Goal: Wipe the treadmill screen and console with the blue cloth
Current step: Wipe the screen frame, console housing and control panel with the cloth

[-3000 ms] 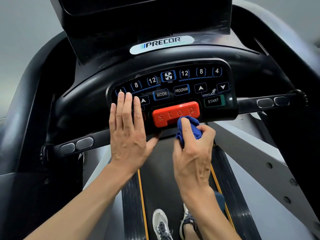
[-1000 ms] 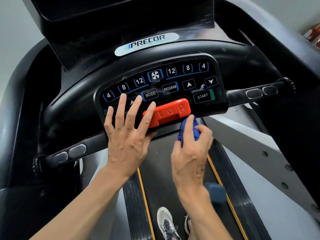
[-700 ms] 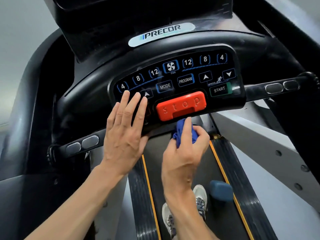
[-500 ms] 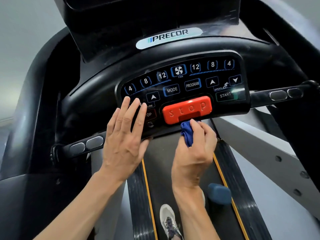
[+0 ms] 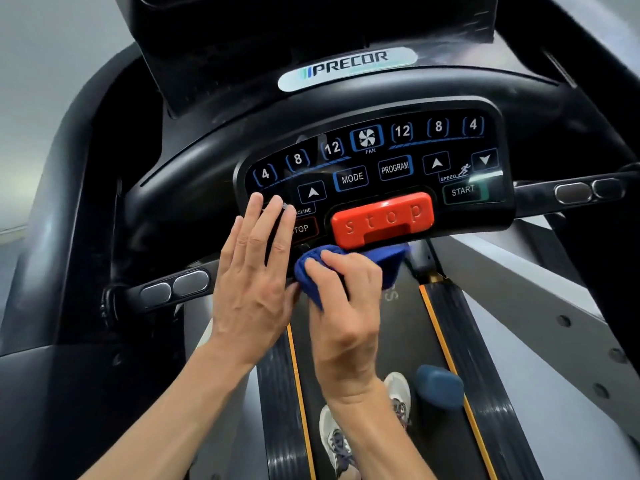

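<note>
Blue cloth (image 5: 349,268) bunched in my right hand (image 5: 343,306), fingers curled round it, rubbing the console (image 5: 374,174) near edge under the red stop bar (image 5: 381,218); left hand (image 5: 256,271) flat, fingers straight, bracing console's left side.

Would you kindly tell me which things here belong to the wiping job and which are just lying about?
Part of the job:
blue cloth, gripped by the right hand
button panel, with the left hand flat on it
screen above

Just lying about:
blue block on the belt
</note>
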